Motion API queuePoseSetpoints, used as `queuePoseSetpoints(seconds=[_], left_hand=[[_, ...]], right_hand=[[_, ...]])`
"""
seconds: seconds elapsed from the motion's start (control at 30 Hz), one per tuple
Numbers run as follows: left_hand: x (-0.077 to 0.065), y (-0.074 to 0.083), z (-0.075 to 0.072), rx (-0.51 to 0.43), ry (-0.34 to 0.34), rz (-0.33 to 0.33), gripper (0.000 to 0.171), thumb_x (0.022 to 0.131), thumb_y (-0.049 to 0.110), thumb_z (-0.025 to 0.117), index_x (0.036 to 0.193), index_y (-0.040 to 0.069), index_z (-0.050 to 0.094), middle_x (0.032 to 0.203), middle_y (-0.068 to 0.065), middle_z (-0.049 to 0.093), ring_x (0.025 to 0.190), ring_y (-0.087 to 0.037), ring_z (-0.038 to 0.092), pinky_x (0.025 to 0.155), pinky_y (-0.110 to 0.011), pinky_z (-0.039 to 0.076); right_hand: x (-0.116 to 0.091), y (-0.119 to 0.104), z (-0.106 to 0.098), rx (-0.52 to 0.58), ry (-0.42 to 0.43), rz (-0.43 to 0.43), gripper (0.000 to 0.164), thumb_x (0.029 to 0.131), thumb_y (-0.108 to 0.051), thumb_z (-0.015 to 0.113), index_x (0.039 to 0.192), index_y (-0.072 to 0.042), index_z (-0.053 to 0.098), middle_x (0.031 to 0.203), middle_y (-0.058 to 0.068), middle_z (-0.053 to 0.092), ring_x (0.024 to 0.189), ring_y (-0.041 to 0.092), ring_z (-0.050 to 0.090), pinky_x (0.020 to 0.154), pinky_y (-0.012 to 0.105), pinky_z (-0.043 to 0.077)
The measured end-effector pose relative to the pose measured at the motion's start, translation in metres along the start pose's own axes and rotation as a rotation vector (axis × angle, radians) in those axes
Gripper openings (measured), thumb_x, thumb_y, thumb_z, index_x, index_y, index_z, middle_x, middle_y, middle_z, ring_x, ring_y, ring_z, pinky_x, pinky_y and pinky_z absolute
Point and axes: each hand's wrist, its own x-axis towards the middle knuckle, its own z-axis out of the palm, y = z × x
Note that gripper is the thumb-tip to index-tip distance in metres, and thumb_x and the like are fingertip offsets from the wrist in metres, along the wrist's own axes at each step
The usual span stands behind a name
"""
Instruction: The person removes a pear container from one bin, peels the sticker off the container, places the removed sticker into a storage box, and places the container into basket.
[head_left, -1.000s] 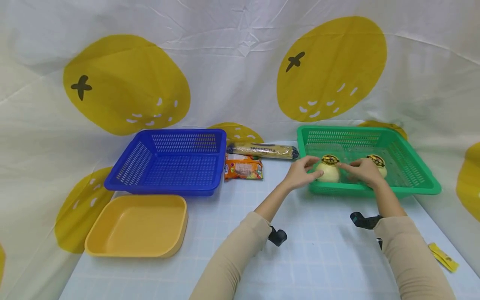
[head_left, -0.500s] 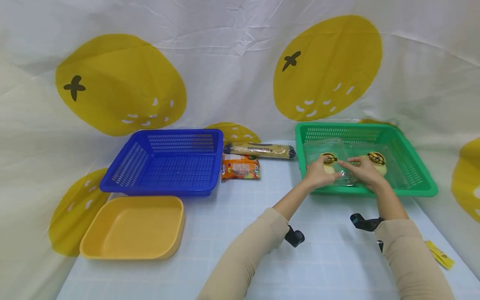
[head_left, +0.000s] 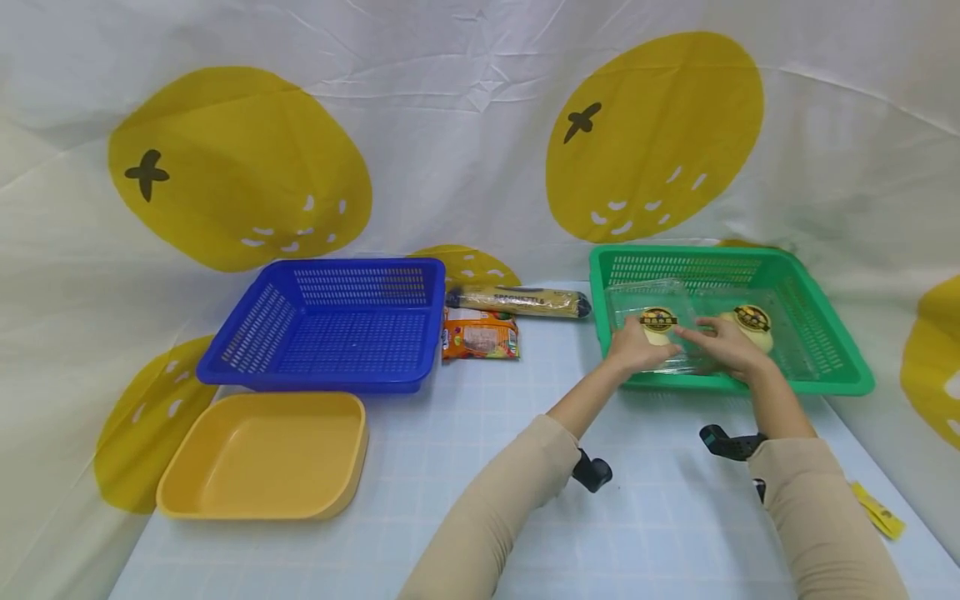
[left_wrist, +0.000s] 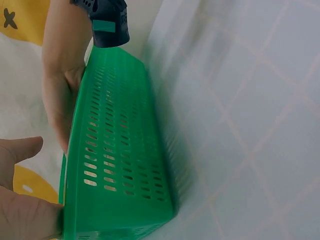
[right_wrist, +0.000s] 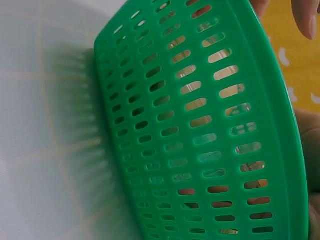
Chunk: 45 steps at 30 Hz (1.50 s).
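Observation:
In the head view, two clear plastic boxes sit in the green basket [head_left: 750,383], each with a pale round item inside and a black-and-gold label. My left hand [head_left: 636,348] reaches over the basket's front and grips the left box [head_left: 671,293] at its left side, its thumb towards the front. On that box's other side my right hand [head_left: 727,343] holds its edge, thumb pointing left. The left box tilts slightly, its back edge raised. Behind the right hand lies the right box [head_left: 787,333]. Basket walls hide most fingertips in both wrist views.
A blue basket [head_left: 345,342] stands at the left, with a yellow tub [head_left: 270,458] before it. Between the baskets lie a spaghetti pack [head_left: 525,301] and an orange packet [head_left: 480,335]. A small yellow packet [head_left: 877,510] lies near the right table edge.
My left hand has moved right and taken hold of the left box, whose back edge has risen. My right hand stays at nearly the same spot.

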Motion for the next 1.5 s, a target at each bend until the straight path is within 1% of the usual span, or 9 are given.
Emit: queuePoseSetpoints(seconds=[0.2, 0.43, 0.57, 0.67, 0.8, 1.0, 1.17, 1.3, 1.5], left_hand=[[-0.001, 0.0, 0.001, -0.02, 0.042, -0.011, 0.071, 0.074, 0.037, 0.078, 0.131, 0.012, 0.045, 0.115, -0.004, 0.053, 0.1, -0.015, 0.05, 0.073, -0.028, 0.049], [0.003, -0.008, -0.001, 0.036, 0.074, 0.167, 0.063, 0.078, 0.033, 0.074, 0.13, 0.008, 0.048, 0.104, -0.003, 0.054, 0.085, -0.009, 0.043, 0.06, -0.02, 0.04], [0.006, -0.014, -0.001, 0.038, 0.093, 0.273, 0.061, 0.081, 0.029, 0.071, 0.133, 0.005, 0.049, 0.119, -0.006, 0.056, 0.103, -0.011, 0.048, 0.074, -0.018, 0.044], [0.006, -0.016, -0.002, -0.004, 0.096, 0.31, 0.061, 0.084, 0.024, 0.068, 0.137, 0.003, 0.046, 0.135, -0.009, 0.049, 0.123, -0.017, 0.044, 0.094, -0.024, 0.042], [0.004, -0.016, -0.005, -0.075, 0.107, 0.306, 0.065, 0.085, 0.019, 0.067, 0.141, 0.001, 0.038, 0.144, -0.012, 0.039, 0.129, -0.022, 0.041, 0.103, -0.03, 0.038], [0.006, -0.017, -0.006, -0.269, 0.122, 0.228, 0.07, 0.08, 0.011, 0.074, 0.141, 0.002, 0.04, 0.137, -0.014, 0.047, 0.095, -0.015, 0.061, 0.071, -0.017, 0.051], [0.008, -0.021, -0.008, -0.411, 0.111, 0.211, 0.067, 0.077, 0.007, 0.077, 0.137, 0.006, 0.047, 0.112, -0.011, 0.061, 0.07, -0.008, 0.061, 0.058, -0.017, 0.05], [0.009, -0.024, -0.009, -0.466, 0.121, 0.239, 0.066, 0.076, 0.006, 0.078, 0.136, 0.007, 0.049, 0.111, -0.008, 0.061, 0.065, -0.004, 0.056, 0.057, -0.017, 0.049], [0.007, -0.029, -0.016, -0.534, 0.115, 0.202, 0.066, 0.074, 0.008, 0.079, 0.134, 0.01, 0.052, 0.123, -0.003, 0.058, 0.077, -0.004, 0.056, 0.06, -0.018, 0.049]], right_hand=[[0.001, 0.002, -0.001, -0.066, -0.009, -0.019, 0.095, 0.095, -0.048, 0.046, 0.141, 0.018, -0.006, 0.141, 0.047, 0.005, 0.123, 0.057, 0.031, 0.076, 0.042, 0.055], [0.002, 0.0, 0.0, -0.049, 0.031, -0.013, 0.097, 0.095, -0.05, 0.044, 0.14, 0.018, -0.007, 0.142, 0.046, 0.005, 0.12, 0.056, 0.037, 0.073, 0.04, 0.056], [0.001, 0.0, -0.002, -0.02, 0.089, -0.027, 0.096, 0.095, -0.051, 0.043, 0.141, 0.018, -0.005, 0.142, 0.045, 0.006, 0.107, 0.049, 0.054, 0.07, 0.038, 0.057], [0.0, 0.0, -0.004, -0.013, 0.163, -0.05, 0.094, 0.093, -0.053, 0.044, 0.142, 0.017, 0.005, 0.142, 0.044, 0.015, 0.084, 0.024, 0.067, 0.068, 0.037, 0.057], [-0.002, -0.001, -0.005, 0.019, 0.235, -0.083, 0.089, 0.092, -0.055, 0.045, 0.141, 0.016, 0.02, 0.137, 0.042, 0.029, 0.066, -0.003, 0.057, 0.067, 0.038, 0.057], [-0.003, -0.005, -0.005, 0.002, 0.336, -0.082, 0.086, 0.09, -0.058, 0.046, 0.142, 0.009, 0.03, 0.137, 0.038, 0.033, 0.068, -0.004, 0.05, 0.064, 0.03, 0.055], [-0.003, -0.006, -0.005, 0.036, 0.374, -0.063, 0.084, 0.089, -0.058, 0.046, 0.143, 0.004, 0.031, 0.136, 0.034, 0.037, 0.069, -0.003, 0.049, 0.06, 0.022, 0.052], [-0.003, -0.007, -0.004, 0.067, 0.391, -0.073, 0.083, 0.089, -0.058, 0.046, 0.144, 0.003, 0.031, 0.136, 0.033, 0.038, 0.067, -0.003, 0.05, 0.059, 0.023, 0.052], [-0.007, -0.011, -0.004, 0.077, 0.381, -0.094, 0.085, 0.089, -0.058, 0.046, 0.144, 0.003, 0.029, 0.14, 0.031, 0.035, 0.077, -0.006, 0.047, 0.061, 0.026, 0.054]])
